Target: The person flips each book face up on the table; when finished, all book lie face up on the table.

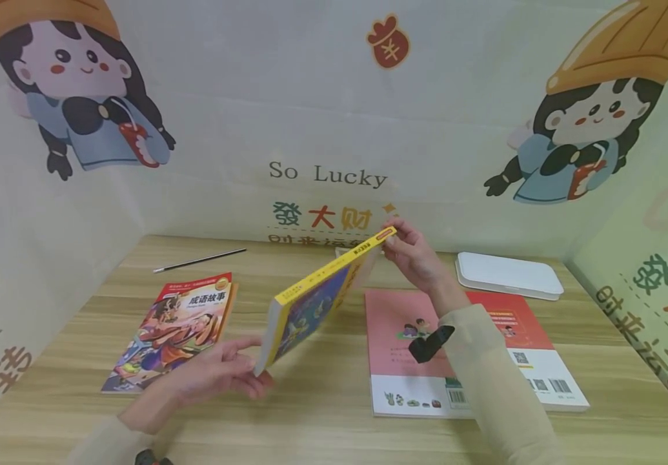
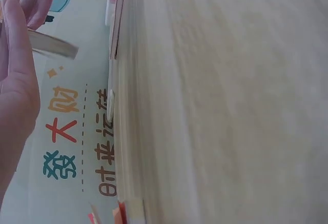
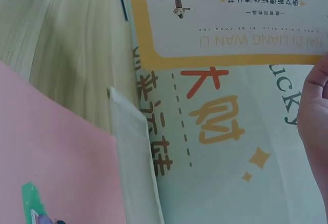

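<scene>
A thick paperback book point(image 1: 310, 310) with a yellow spine and a blue picture cover is held tilted above the table. Its far upper end is pinched by my right hand point(image 1: 415, 252), which also appears at the edge of the right wrist view point(image 3: 315, 116). At the near lower corner, my left hand point(image 1: 212, 371) holds the book between thumb and fingers. The right wrist view shows one cover point(image 3: 246, 24), white with an orange border and printed text. In the left wrist view, the book's pale page edge point(image 2: 54, 44) sticks out past my left hand point(image 2: 18, 70).
A red storybook point(image 1: 177, 323) lies left, partly behind my left arm. A black pencil point(image 1: 200, 259) lies beyond it. Under my right forearm are a pink-covered book point(image 1: 392, 323) and a red-and-white book point(image 1: 525, 316). A white case point(image 1: 508, 274) sits at the back right.
</scene>
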Motion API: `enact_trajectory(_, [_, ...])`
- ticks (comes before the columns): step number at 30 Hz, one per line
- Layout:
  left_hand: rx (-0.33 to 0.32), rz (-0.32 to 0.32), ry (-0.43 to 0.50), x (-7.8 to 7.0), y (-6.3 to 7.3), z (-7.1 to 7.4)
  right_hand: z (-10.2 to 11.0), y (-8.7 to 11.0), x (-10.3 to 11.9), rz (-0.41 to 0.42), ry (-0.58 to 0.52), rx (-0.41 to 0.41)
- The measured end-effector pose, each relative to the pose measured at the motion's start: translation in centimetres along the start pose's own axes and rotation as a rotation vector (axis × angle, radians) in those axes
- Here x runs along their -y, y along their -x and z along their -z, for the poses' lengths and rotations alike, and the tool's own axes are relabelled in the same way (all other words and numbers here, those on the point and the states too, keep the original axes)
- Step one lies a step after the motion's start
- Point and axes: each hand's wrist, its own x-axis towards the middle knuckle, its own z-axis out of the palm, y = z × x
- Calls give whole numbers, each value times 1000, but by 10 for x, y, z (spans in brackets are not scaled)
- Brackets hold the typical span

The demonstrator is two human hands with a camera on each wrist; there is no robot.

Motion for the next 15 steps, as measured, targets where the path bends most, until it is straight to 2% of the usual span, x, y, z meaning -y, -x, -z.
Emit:
enact_trajectory(5, [-107, -3, 22, -3, 3, 2, 1, 3, 0, -15, 76, -86])
enact_trajectory(8, [-176, 17, 10, -6, 4, 0, 3, 4, -2, -23, 105, -119])
enact_trajectory(11, [-248, 35, -75, -8, 3, -4, 5, 4, -2, -33, 123, -154])
enact_trajectory(15, [-363, 75, -276, -11, -2, -9, 6, 4, -3, -45, 151, -206])
